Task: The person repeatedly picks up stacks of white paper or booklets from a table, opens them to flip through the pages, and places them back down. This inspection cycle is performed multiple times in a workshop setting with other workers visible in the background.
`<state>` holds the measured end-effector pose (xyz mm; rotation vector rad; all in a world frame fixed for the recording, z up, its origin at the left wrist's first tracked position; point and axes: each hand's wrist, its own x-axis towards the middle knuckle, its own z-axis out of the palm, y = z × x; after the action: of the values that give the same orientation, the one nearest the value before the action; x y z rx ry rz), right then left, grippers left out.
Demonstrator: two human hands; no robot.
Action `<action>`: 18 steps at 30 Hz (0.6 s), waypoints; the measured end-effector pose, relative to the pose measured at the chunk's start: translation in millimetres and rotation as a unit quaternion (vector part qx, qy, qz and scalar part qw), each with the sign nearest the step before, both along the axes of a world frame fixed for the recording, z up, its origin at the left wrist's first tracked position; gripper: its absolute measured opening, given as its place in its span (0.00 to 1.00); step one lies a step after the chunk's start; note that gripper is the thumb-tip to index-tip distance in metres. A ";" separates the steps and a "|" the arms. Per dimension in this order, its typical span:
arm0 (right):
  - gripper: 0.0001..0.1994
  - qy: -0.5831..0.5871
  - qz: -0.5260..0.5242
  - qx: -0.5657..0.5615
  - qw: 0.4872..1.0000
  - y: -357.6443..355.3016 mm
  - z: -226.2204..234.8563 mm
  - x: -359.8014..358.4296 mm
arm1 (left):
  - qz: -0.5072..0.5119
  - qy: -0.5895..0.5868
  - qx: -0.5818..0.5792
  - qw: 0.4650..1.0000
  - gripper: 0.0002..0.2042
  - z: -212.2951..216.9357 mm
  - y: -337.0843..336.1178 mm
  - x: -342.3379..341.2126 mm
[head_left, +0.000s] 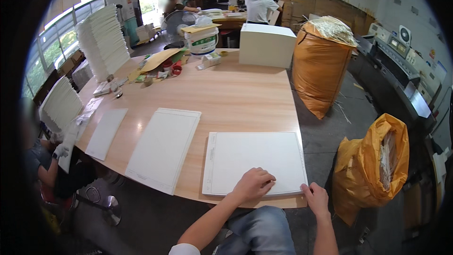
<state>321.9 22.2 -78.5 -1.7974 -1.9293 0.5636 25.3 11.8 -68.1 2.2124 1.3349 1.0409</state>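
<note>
A thin stack of white printed sheets [255,158] with a fine border line lies in front of me at the table's near right corner. My left hand [255,184] rests on its near part, fingers bent and a little apart, gripping nothing. At the stack's near right corner, my right hand [317,198] pinches the edge between thumb and fingers. Left of it lies another white bordered stack [164,148], slightly turned. Farther left is a narrower white sheet or stack [107,132].
Tall white stacks [103,42] stand at the table's left. A white bucket [203,40], clutter and a white box [266,45] sit at the far side. Orange sacks [323,66] stand on the right floor. A gloved co-worker's hand [61,151] is at left; two people work behind.
</note>
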 end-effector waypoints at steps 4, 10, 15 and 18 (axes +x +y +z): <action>0.24 0.077 0.026 -0.029 0.996 11.6 27.5 -4.5 | 0.003 -0.130 -0.005 0.992 0.05 -13.3 0.1 -4.7; 0.19 0.233 0.015 0.097 0.968 10.7 25.3 -52.3 | -0.016 -0.130 -0.002 0.991 0.06 -6.4 3.5 -2.0; 0.14 0.171 0.062 0.082 0.980 20.0 60.2 -68.8 | -0.037 -0.104 -0.021 0.994 0.23 -8.1 1.9 -11.8; 0.12 0.397 -0.002 -0.072 0.915 28.5 68.0 -67.5 | -0.055 -0.116 -0.019 0.992 0.29 8.5 2.4 -10.4</action>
<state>254.3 50.7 -10.4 -1.3233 -1.3334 1.2316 14.9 14.2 -59.6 2.0394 1.1115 1.1794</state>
